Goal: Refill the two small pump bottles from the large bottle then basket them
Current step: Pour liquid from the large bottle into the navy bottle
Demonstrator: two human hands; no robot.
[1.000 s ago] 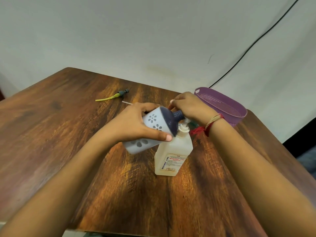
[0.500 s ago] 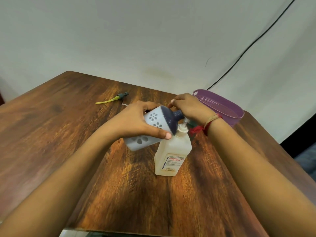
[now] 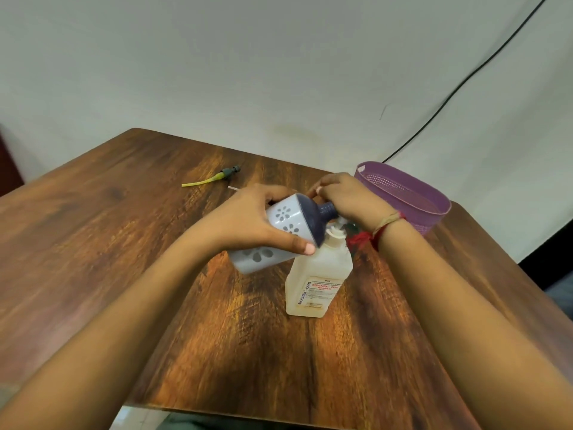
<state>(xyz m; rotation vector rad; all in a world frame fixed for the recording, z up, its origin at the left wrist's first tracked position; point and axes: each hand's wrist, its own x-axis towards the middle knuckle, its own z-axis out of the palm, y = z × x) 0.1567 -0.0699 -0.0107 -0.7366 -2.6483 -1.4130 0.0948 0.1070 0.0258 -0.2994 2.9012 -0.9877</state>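
My left hand [image 3: 248, 218] grips a small white pump bottle [image 3: 280, 231] with grey flower prints and a dark blue top, tilted on its side above the table. At the bottle's blue neck, my right hand [image 3: 347, 197] curls its fingers round the pump head, which is hidden under them. Just below stands the large translucent bottle [image 3: 316, 280] with a red-lettered label, upright on the wooden table [image 3: 124, 243]. The purple basket [image 3: 412, 197] sits at the far right corner. A second small bottle is not in view.
A loose pump piece with a yellow-green tube [image 3: 214, 178] lies on the table at the back. A thin white straw [image 3: 233, 189] pokes out behind my left hand. A black cable [image 3: 465, 82] runs down the wall behind the basket.
Both hands stay on the small bottle and its top in nearly the same pose. The view has shifted slightly; the bottle's tilt looks unchanged.
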